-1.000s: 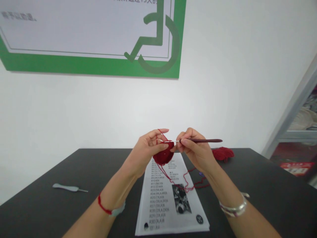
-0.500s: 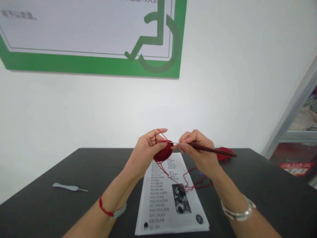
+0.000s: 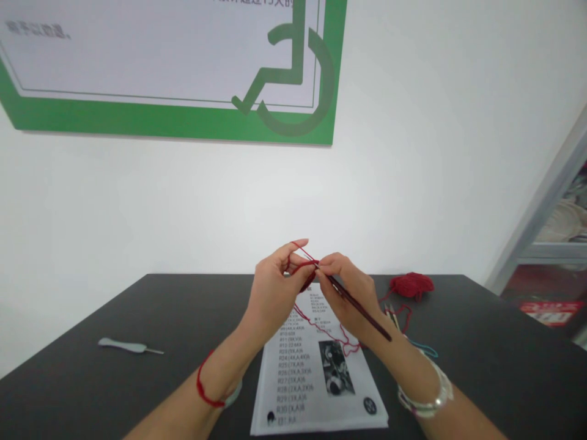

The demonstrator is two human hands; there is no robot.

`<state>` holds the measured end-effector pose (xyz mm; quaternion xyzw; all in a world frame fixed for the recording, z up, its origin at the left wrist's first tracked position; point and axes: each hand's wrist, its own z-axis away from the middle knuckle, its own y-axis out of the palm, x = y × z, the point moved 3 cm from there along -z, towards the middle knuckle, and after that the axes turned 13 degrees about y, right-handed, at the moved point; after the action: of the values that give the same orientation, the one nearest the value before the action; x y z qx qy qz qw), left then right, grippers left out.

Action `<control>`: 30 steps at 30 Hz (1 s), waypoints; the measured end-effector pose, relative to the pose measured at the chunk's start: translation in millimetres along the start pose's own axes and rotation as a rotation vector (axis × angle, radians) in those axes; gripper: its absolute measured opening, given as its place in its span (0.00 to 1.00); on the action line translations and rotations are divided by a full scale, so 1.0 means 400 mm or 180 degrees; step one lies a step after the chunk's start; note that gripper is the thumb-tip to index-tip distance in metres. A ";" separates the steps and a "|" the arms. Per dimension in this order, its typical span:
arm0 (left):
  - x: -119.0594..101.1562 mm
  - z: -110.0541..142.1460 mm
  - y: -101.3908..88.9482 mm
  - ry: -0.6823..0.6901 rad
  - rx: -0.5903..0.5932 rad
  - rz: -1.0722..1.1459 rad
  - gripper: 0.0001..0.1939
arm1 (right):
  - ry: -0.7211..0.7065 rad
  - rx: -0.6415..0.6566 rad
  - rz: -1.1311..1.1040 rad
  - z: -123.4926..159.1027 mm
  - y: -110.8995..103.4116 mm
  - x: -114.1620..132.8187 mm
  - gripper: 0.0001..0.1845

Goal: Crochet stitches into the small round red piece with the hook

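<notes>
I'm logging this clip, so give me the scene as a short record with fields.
left hand: pinches red crochet piece; yarn over a raised finger
right hand: holds dark-handled hook
under hands: printed sheets
left side: pale-handled tool, lying on black table
right side, far edge: red yarn bundle

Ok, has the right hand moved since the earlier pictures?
Yes: the right hand has shifted left in view, away from the red yarn ball.
</notes>
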<state>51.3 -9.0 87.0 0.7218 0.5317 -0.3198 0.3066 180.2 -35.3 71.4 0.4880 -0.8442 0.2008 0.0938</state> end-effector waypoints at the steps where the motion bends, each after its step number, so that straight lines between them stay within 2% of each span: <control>1: 0.001 0.000 0.000 -0.0042 0.0023 0.0082 0.22 | -0.0067 0.0061 -0.0059 0.000 0.002 -0.011 0.09; 4: 0.010 -0.003 -0.005 -0.0357 0.0144 0.0501 0.24 | -0.0479 0.0305 -0.0122 -0.001 -0.001 -0.040 0.11; 8: 0.033 -0.007 -0.004 -0.1059 0.0421 0.1097 0.26 | -0.1313 0.0342 0.0487 0.005 -0.006 -0.050 0.13; 9: 0.037 -0.008 -0.002 -0.1094 0.0416 0.1147 0.27 | -0.1445 0.0281 0.0684 0.007 -0.002 -0.048 0.13; 11: 0.039 -0.012 -0.002 -0.0871 0.0268 0.1054 0.29 | -0.1468 0.0137 0.0958 0.009 0.007 -0.043 0.13; 15: 0.024 -0.016 -0.004 -0.0166 0.0078 0.0444 0.32 | -0.1041 0.0129 0.0837 0.008 0.018 -0.037 0.12; 20: 0.001 -0.018 -0.017 0.0261 0.0127 -0.0096 0.29 | -0.0624 0.0523 0.0279 0.001 -0.006 -0.011 0.12; 22: -0.003 -0.017 -0.019 0.0358 0.0205 -0.0268 0.26 | -0.0070 0.0460 -0.0136 -0.007 -0.020 -0.007 0.10; 25: -0.004 -0.014 -0.019 0.0462 0.0307 -0.0464 0.25 | 0.1064 0.0287 -0.0932 -0.014 -0.032 -0.020 0.07; 26: -0.004 -0.013 -0.019 0.0491 0.0330 -0.0516 0.24 | 0.1318 0.0288 -0.1134 -0.014 -0.034 -0.024 0.07; 28: -0.005 -0.013 -0.020 0.0543 0.0376 -0.0603 0.24 | 0.1438 0.0430 -0.1214 -0.014 -0.040 -0.024 0.07; 30: -0.007 -0.014 -0.022 0.0585 0.0416 -0.0669 0.22 | 0.1211 0.0681 -0.0941 -0.014 -0.048 -0.015 0.06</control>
<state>42.9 -4.0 91.6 0.7068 0.6082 -0.3166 0.1738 199.7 -36.7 78.9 0.5666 -0.7049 0.3612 0.2270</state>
